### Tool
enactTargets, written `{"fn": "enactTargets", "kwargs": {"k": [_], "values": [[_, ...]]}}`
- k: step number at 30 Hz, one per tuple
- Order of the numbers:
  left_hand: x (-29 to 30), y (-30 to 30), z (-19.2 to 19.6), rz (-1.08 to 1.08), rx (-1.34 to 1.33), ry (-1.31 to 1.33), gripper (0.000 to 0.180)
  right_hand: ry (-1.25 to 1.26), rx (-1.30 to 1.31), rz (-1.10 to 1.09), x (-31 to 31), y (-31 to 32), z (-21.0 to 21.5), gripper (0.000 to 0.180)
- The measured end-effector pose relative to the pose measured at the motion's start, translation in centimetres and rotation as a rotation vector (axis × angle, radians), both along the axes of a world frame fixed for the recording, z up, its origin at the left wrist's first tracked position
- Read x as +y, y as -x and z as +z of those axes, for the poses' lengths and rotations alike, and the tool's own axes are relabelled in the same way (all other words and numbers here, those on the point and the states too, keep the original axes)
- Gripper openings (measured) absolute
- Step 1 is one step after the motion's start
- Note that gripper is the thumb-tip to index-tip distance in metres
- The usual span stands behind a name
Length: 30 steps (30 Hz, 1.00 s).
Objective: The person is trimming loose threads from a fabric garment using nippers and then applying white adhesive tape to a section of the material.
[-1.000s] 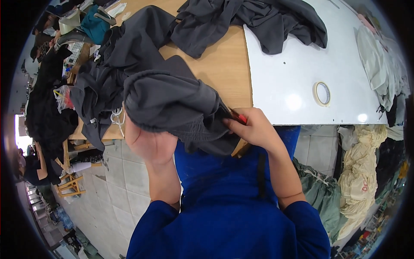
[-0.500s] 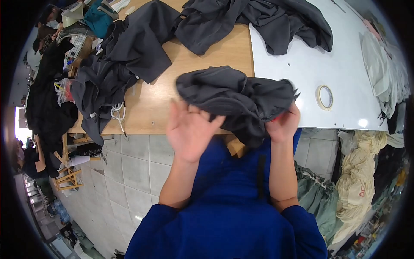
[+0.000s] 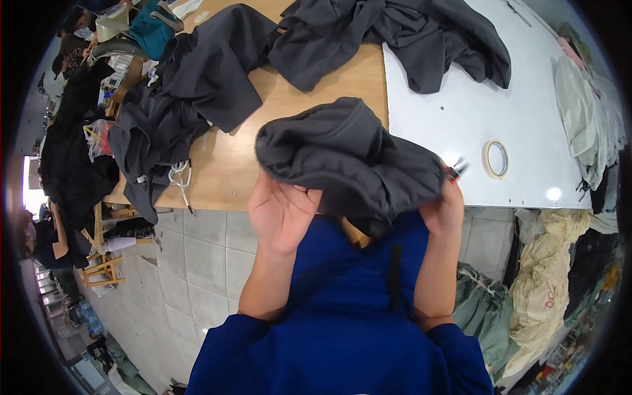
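A bunched dark grey garment (image 3: 336,148) is held up in front of me, above the table's near edge. My left hand (image 3: 283,214) is palm up at its left end, fingers tucked under the cloth and partly hidden by it. At the other end, my right hand (image 3: 442,210) is closed on the cloth. Small red-handled snips (image 3: 453,174) stick out from that same hand, their dark tips blurred and pointing away to the right.
More dark grey cloth pieces (image 3: 210,66) lie along the table's left and back, with another heap (image 3: 395,39) behind. On the white board (image 3: 526,118) is a roll of tape (image 3: 495,160). A white cord (image 3: 180,176) hangs at the front edge. Cream cloth bundles (image 3: 543,283) stand on the right.
My left hand has moved slightly left and slid its fingers under the cloth. The garment's right end has dropped a little, and the snips now show more clearly beside my right hand.
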<state>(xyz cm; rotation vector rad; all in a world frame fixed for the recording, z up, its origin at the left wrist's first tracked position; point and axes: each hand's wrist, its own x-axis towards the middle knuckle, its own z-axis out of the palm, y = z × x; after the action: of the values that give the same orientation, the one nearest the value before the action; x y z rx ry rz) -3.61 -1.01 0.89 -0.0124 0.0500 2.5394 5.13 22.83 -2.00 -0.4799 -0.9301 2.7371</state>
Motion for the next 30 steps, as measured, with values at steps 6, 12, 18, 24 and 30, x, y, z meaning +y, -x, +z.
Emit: {"fn": "enactTargets", "kwargs": {"k": [6, 12, 18, 24, 30], "values": [[2.0, -0.4, 0.1, 0.03, 0.09, 0.061, 0.049, -0.775, -0.349, -0.251, -1.5, 0.0, 0.7, 0.03], [2.6, -1.2, 0.3, -0.011, 0.179, 0.112, 0.049, -0.944, 0.049, -0.185, -3.8, -0.3, 3.4, 0.049], [1.9, -1.4, -0.8, -0.031, 0.239, 0.181, 0.051, -1.036, 0.089, 0.008, -5.4, -0.5, 4.8, 0.053], [-0.4, -0.2, -1.8, 0.021, 0.01, 0.303, 0.05, -1.285, -0.233, 0.184, -5.3, -0.2, 1.3, 0.029], [-3.4, 0.9, -3.9, 0.039, 0.072, 0.338, 0.045, -1.048, -0.246, 0.083, -4.9, -0.9, -2.8, 0.037]]}}
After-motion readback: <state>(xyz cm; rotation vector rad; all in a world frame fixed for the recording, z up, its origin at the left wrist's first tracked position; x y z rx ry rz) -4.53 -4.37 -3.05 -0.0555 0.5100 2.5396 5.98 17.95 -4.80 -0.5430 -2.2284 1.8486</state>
